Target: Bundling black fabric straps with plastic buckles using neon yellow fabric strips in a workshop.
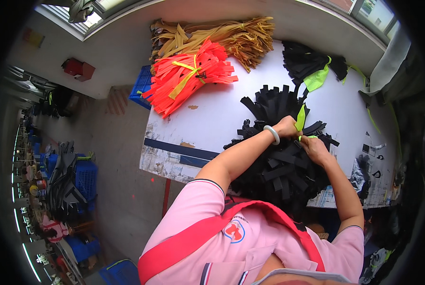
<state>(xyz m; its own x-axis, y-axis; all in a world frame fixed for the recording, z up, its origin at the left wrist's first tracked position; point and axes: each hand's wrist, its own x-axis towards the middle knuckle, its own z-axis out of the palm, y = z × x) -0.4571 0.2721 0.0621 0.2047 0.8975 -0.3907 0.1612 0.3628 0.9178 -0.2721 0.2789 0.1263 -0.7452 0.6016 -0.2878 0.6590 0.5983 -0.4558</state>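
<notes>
Both my hands work at a large bundle of black fabric strips (286, 166) lying on the white table's near edge. My left hand (287, 127), with a pale bangle at the wrist, is closed on a bright yellow-green cloth strip (301, 116), one end of which sticks up. Just to its right and nearer me, my right hand (315, 148) pinches the same strip low down, against the black bundle. Cut ends of the black strips fan out beyond and below my hands. The part of the strip between my fingers is mostly hidden.
A tied orange-red bundle (188, 76) and tan strips (212, 38) lie at the table's far left. Another black bundle (312, 61) with a yellow-green tie sits far right. A blue crate (142, 87) stands beside the table (174, 128); a wall and windows close off the back.
</notes>
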